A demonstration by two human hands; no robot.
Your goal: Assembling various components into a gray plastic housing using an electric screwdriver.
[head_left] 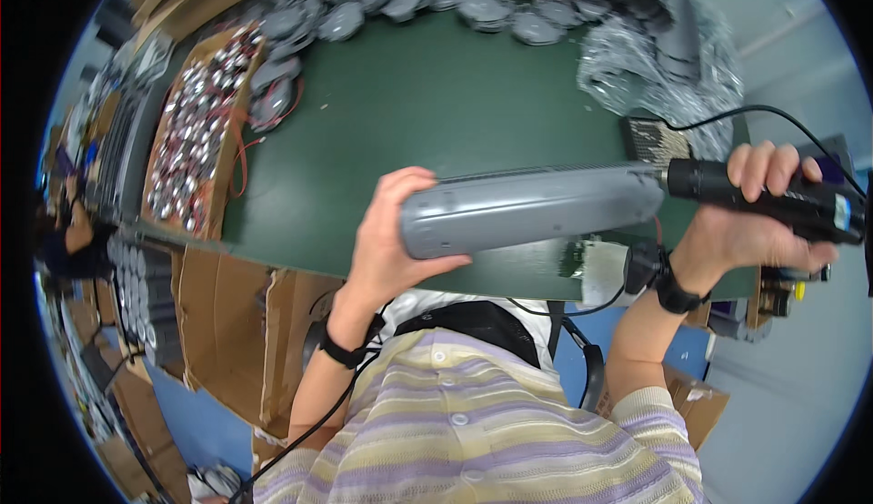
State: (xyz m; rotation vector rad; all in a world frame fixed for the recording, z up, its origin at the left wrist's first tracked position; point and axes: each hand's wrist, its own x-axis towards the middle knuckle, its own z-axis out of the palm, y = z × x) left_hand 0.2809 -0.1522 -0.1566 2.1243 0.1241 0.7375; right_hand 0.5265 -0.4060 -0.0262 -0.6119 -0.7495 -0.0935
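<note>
Grey plastic case [536,208] is held up over the green table [436,95], not resting on it. Left hand [377,236] grips its left end, thumb underneath; right hand [732,231] is wrapped round a black power screwdriver [791,208], tip at the case's right end. Can't tell if the bit is seated. Main risk: far end has no support, so driver push or torque could twist the case in the left hand; bit slips, scratches plastic. Off-angle driver could cross-thread a screw. Black cable [768,108] loops close by, might snag. Dark tray of small metal pieces [662,142] sits near the driver; a knock could spill it.
</note>
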